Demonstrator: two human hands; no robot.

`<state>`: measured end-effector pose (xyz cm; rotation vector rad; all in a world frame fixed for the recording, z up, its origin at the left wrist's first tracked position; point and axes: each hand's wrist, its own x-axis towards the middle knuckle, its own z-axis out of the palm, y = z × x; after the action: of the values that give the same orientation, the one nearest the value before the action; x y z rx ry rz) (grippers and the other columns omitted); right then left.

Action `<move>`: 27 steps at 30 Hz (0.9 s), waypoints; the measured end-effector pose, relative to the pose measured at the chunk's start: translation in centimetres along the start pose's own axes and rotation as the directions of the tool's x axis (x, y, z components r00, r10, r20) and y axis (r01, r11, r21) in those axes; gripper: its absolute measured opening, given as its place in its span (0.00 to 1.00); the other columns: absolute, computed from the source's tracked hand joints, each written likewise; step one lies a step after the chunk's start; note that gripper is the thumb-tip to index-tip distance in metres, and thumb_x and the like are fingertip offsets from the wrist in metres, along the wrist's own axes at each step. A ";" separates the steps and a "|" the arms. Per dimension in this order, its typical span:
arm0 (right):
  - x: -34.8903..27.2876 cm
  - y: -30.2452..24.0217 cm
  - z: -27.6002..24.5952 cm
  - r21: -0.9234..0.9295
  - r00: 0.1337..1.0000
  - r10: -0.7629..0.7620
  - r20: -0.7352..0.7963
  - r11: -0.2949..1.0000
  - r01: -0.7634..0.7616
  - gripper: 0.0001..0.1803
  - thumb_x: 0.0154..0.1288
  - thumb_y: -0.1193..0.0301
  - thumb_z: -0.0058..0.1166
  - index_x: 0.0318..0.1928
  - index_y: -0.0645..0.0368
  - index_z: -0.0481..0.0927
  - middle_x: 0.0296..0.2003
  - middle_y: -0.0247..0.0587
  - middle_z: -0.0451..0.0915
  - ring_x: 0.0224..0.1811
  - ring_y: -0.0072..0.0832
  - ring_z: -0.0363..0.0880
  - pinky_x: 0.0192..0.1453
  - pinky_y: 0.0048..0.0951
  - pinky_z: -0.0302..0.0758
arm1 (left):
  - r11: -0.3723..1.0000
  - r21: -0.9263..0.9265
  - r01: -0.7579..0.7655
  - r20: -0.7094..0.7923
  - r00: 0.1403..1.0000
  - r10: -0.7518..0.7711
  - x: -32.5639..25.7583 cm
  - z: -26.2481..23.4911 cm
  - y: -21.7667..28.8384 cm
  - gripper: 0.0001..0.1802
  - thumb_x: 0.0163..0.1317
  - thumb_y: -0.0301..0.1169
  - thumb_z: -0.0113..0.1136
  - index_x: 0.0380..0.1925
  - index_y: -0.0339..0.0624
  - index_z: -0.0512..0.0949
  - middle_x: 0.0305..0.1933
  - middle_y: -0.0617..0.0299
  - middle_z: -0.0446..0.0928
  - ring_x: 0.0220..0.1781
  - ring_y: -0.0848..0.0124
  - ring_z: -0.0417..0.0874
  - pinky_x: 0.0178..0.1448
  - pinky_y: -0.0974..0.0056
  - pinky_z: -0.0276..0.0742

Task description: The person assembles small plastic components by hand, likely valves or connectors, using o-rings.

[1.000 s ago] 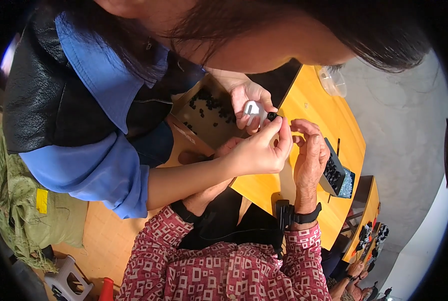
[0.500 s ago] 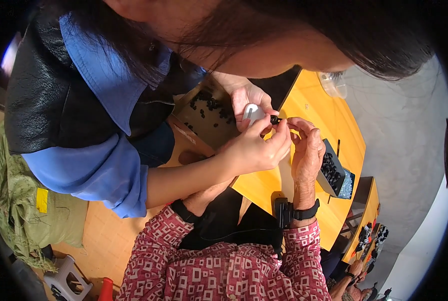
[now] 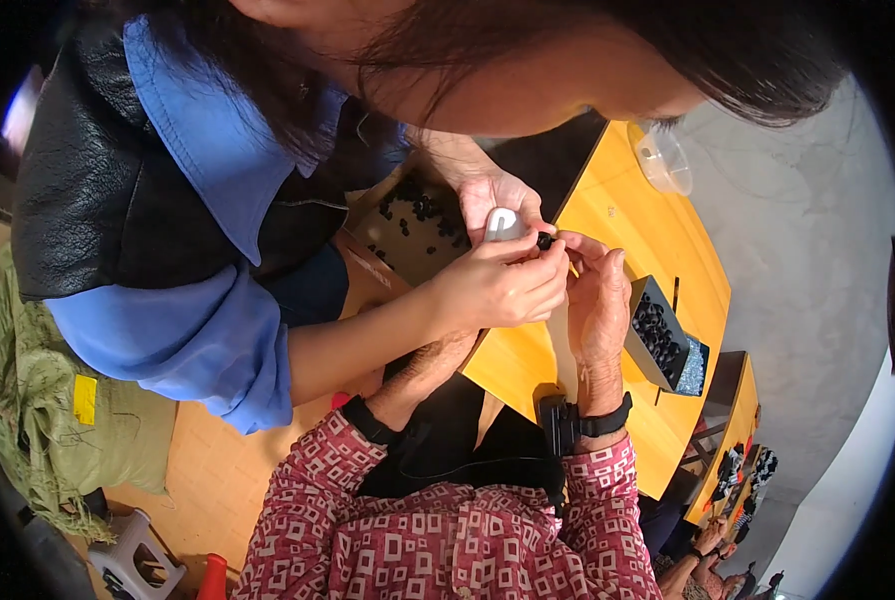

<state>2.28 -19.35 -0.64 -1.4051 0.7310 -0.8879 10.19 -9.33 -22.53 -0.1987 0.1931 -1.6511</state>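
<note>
My right hand, with a black wrist device below it, is raised over the yellow table. Its fingertips meet a co-worker's fingers at a small black piece. The co-worker, in a blue sleeve and black vest, leans in close. One of their hands pinches at the black piece and the other holds a small white part. My left hand lies under the co-worker's hand and is mostly hidden. Whether my fingers grip anything is unclear.
A black box of small black pieces stands right of my right hand. A brown tray with scattered black pieces lies behind the co-worker's hands. A clear plastic cup sits on the far table. A green sack and a stool are at left.
The co-worker's fingers shifted slightly around the white part and black piece. My hands stay about where they were.
</note>
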 end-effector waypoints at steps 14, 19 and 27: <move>-0.3 0.3 0.1 -0.224 0.995 -0.103 0.007 0.969 0.103 0.28 0.74 0.51 0.38 0.47 0.67 0.77 0.46 0.43 0.77 0.47 0.27 0.74 0.53 0.29 0.70 | 0.800 -0.591 0.101 0.044 0.995 -0.094 0.0 -0.1 -0.1 0.25 0.72 0.34 0.41 0.66 0.43 0.55 0.64 0.69 0.60 0.62 0.82 0.62 0.67 0.75 0.58; -0.3 0.2 0.3 -0.282 0.983 -0.171 -0.066 0.948 0.146 0.25 0.75 0.55 0.39 0.46 0.66 0.79 0.43 0.40 0.78 0.44 0.24 0.75 0.50 0.25 0.71 | 0.979 -0.203 0.032 -0.017 0.999 -0.036 -0.9 -0.8 0.0 0.26 0.73 0.36 0.40 0.68 0.44 0.53 0.67 0.68 0.57 0.65 0.81 0.59 0.69 0.74 0.55; -0.1 0.1 -0.1 -0.248 0.990 -0.108 -0.089 0.965 0.083 0.25 0.73 0.56 0.43 0.48 0.69 0.78 0.39 0.42 0.81 0.42 0.25 0.78 0.50 0.25 0.74 | 0.920 0.389 -0.041 -0.046 0.997 0.063 -1.9 -3.0 0.3 0.27 0.74 0.39 0.38 0.70 0.46 0.50 0.71 0.68 0.53 0.69 0.80 0.55 0.72 0.73 0.51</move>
<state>2.12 -19.30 -0.75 -1.6321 0.8790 -0.9754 9.85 -7.47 -25.56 0.1554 -0.0880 -1.6080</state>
